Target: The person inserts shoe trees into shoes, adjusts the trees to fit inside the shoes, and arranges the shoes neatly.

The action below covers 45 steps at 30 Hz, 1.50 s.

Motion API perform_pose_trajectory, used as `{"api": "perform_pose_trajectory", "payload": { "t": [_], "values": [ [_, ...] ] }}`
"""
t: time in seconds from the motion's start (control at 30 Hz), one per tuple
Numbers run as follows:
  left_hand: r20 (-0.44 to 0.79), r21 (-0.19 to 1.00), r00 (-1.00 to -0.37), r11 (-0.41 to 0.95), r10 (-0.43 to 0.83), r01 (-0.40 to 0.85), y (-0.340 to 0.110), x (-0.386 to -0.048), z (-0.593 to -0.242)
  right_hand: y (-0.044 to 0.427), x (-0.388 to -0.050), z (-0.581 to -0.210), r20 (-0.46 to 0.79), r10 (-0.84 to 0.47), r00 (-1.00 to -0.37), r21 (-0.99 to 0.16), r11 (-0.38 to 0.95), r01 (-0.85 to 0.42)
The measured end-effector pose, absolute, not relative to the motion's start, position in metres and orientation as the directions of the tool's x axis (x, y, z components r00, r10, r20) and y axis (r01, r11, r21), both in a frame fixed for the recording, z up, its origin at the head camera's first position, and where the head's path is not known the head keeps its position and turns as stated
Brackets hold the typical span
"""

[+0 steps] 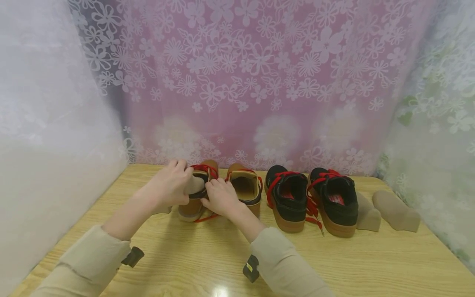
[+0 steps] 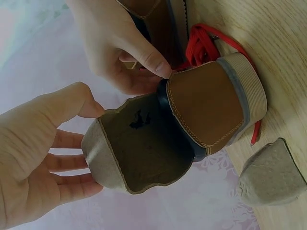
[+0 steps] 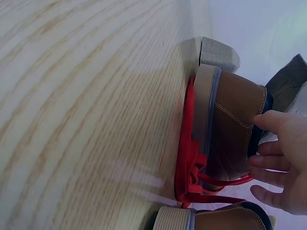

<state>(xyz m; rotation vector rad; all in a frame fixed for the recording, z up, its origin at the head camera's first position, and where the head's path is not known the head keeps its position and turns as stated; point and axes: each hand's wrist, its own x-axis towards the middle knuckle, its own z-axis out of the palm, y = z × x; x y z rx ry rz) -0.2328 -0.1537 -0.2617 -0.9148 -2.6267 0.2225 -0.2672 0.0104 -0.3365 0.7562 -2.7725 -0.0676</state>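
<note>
Left hand [image 1: 172, 181]: I had it pinching the pulp insert [image 2: 136, 148], partly inside the brown shoe [image 2: 206, 105] | right hand [image 1: 222, 196]: gripped the collar [image 2: 173, 117] | care: I judged best a straight, gentle motion, collar steady.

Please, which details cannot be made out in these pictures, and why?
Far end of the insert held by the left hand: left wrist view, hidden inside the brown shoe.
Dark mark inside that insert: left wrist view, too unclear to identify.
Any lettering on the red insole, rightmost black shoe: head view, too small.
Other brown shoe: right wrist view, cut off by the bottom edge.
</note>
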Motion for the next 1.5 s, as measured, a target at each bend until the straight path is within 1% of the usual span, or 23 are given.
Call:
{"api": "perform_pose_trajectory", "payload": {
  "t": [0.43,0.7,1.03,1.2,1.5],
  "values": [
    [0.287,-0.251,-0.749,0.801,0.598,0.543,-0.147,-0.239,-0.267,0.011,-0.268,-0.336,0.245,-0.505,-0.828,0.11,0.863,-0.493],
    [0.272,-0.207,-0.769,0.815,0.579,0.541,-0.143,-0.246,-0.27,0.011,-0.269,-0.338,0.249,-0.502,-0.828,0.079,0.863,-0.499],
    [0.285,-0.194,-0.78,0.83,0.558,0.523,-0.141,-0.25,-0.272,0.011,-0.27,-0.338,0.258,-0.501,-0.826,0.093,0.864,-0.495],
    [0.266,-0.185,-0.798,0.841,0.541,0.508,-0.138,-0.252,-0.272,0.012,-0.27,-0.338,0.254,-0.501,-0.827,0.087,0.864,-0.496],
    [0.286,-0.207,-0.781,0.832,0.555,0.515,-0.137,-0.257,-0.275,0.012,-0.27,-0.338,0.265,-0.501,-0.824,0.085,0.863,-0.498]
  ]
}}
